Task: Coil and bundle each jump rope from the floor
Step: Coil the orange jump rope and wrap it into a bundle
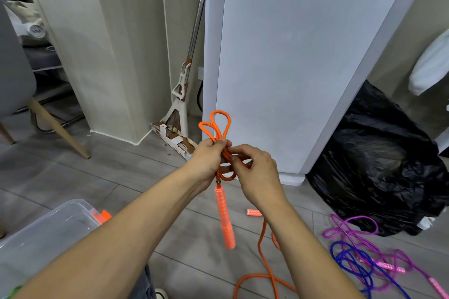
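Behind the hands stood a glossy white panel [303, 68]; right of them slumped a crinkled black bag [379, 165], lower left a clear plastic bin [48, 230]. The logo on the mop [181, 94] was too blurred to read. The left hand [206, 160] pinched the loops of the braided orange jump rope [215, 124], the right hand [257, 172] pinched its cord; its dimpled handle [224, 218] hung below

There is one view, from a camera worn on the person's head. It looks forward and down along both forearms. The left hand [206, 158] and right hand [258, 173], both gripping the orange jump rope [224, 216], sit near the centre, close to the lens. The wide angle curves the white cabinet [303, 68] behind; the grey floor [97, 177] fills the lower part.
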